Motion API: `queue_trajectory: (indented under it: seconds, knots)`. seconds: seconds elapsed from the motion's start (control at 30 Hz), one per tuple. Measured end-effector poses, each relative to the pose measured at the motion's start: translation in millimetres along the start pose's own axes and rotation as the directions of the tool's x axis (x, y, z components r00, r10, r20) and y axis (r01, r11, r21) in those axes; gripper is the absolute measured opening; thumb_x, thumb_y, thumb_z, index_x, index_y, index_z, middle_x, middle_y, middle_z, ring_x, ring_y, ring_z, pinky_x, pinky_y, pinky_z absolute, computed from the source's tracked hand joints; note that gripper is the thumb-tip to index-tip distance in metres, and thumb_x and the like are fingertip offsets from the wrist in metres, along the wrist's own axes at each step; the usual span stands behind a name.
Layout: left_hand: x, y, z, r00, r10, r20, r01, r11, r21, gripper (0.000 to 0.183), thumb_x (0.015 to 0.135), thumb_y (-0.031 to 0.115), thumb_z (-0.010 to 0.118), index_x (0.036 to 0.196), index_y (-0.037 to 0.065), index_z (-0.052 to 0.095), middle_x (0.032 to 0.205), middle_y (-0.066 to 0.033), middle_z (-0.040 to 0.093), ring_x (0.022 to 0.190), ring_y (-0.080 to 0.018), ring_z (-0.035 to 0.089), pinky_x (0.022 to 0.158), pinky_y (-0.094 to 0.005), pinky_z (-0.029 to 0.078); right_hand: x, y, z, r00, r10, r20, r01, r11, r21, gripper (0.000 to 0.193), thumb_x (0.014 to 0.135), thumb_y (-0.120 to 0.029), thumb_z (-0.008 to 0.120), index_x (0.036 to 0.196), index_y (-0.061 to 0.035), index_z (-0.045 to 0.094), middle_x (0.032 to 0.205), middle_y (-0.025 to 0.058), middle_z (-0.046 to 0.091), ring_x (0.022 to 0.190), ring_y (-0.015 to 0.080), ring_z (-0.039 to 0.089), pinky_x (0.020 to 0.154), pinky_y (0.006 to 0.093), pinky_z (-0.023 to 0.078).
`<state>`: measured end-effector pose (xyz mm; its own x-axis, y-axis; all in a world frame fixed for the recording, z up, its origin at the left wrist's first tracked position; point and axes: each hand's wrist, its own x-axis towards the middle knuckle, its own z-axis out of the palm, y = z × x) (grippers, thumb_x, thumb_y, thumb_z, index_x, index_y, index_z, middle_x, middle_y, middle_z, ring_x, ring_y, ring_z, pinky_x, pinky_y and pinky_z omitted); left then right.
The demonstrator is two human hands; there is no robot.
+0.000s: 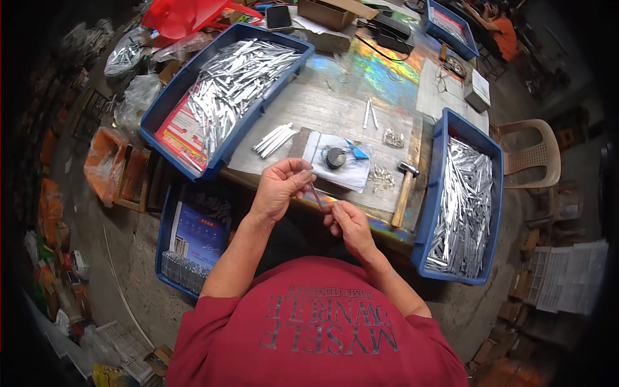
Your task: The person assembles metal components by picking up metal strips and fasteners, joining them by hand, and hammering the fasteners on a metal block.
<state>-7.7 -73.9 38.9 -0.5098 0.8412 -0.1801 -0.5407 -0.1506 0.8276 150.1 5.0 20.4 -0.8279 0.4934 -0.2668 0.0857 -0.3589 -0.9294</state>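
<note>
My left hand [278, 188] is closed in a pinch on the upper end of a thin metal strip [316, 195], just off the table's front edge. My right hand [351, 226] is closed near the strip's lower end, its fingertips partly hidden. Beyond them, a small dark round pot [334, 157] stands on a white paper-covered block [316, 155], beside a blue scrap [358, 151]. Small metal parts [382, 178] lie to the block's right, along with a wooden-handled hammer [403, 200]. Several silver strips [275, 140] are bunched at its left.
Blue trays of silver strips flank the work spot, one at left [225, 151] and one at right [420, 238]. Another blue bin [160, 251] sits low at left. A plastic chair [535, 151] stands at right. A person in orange [505, 39] sits far right.
</note>
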Motion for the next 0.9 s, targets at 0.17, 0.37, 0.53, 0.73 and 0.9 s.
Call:
queue_trajectory:
  seconds: [0.17, 0.37, 0.53, 0.73, 0.9]
  knots:
    - [-1, -21, 13, 0.998, -0.048, 0.039, 0.050, 0.998, -0.040, 0.015, 0.075, 0.009, 0.058, 0.088, 0.001, 0.053, 0.073, -0.0067, 0.059, 0.055, -0.0053, 0.051, 0.043, -0.0139, 0.039, -4, 3, -6, 0.980, 0.178, 0.087, -0.195, 0.949, 0.248, 0.026, 0.085, -0.029, 0.045, 0.078, -0.0044, 0.052, 0.060, -0.0011, 0.049, 0.046, 0.0029, 0.039, 0.042, 0.0143, 0.031]
    - [-3, -40, 21, 0.996, -0.046, 0.070, 0.040, 0.996, 0.083, 0.012, 0.076, 0.009, 0.058, 0.083, 0.001, 0.055, 0.070, -0.0046, 0.058, 0.051, -0.0040, 0.046, 0.042, -0.0144, 0.036, -9, 13, -13, 0.991, 0.093, -0.101, -0.069, 0.975, 0.213, 0.022, 0.084, -0.025, 0.048, 0.075, -0.0057, 0.052, 0.057, -0.0026, 0.046, 0.046, 0.0019, 0.037, 0.041, 0.0143, 0.029]
    - [-9, -62, 24, 0.989, -0.140, 0.055, 0.130, 0.980, 0.150, 0.011, 0.076, 0.012, 0.058, 0.078, 0.002, 0.056, 0.062, -0.0007, 0.054, 0.045, -0.0018, 0.041, 0.039, -0.0131, 0.031, -11, 30, -18, 0.964, -0.085, -0.252, 0.058, 0.992, -0.113, 0.019, 0.082, -0.021, 0.051, 0.075, -0.0030, 0.052, 0.060, -0.0004, 0.049, 0.050, 0.0063, 0.043, 0.045, 0.0190, 0.034]
    - [-7, -63, 21, 0.995, -0.102, 0.005, 0.100, 0.979, 0.179, 0.011, 0.079, 0.015, 0.055, 0.080, 0.004, 0.054, 0.064, -0.0006, 0.053, 0.046, -0.0002, 0.040, 0.038, -0.0122, 0.031, 0, 22, -57, 0.751, -0.555, -0.357, 0.153, 0.673, -0.724, 0.011, 0.077, -0.010, 0.051, 0.079, 0.0005, 0.054, 0.070, 0.0153, 0.054, 0.066, 0.0293, 0.054, 0.059, 0.0349, 0.042]
    - [-7, -60, 21, 0.993, -0.118, 0.022, 0.113, 0.982, 0.153, 0.011, 0.081, 0.015, 0.052, 0.081, 0.004, 0.052, 0.069, -0.0042, 0.057, 0.049, -0.0027, 0.046, 0.038, -0.0125, 0.034, 19, 17, -90, 0.720, -0.626, -0.299, -0.008, 0.425, -0.905, 0.009, 0.076, -0.009, 0.050, 0.077, -0.0008, 0.054, 0.073, 0.0157, 0.054, 0.071, 0.0321, 0.053, 0.062, 0.0382, 0.042]
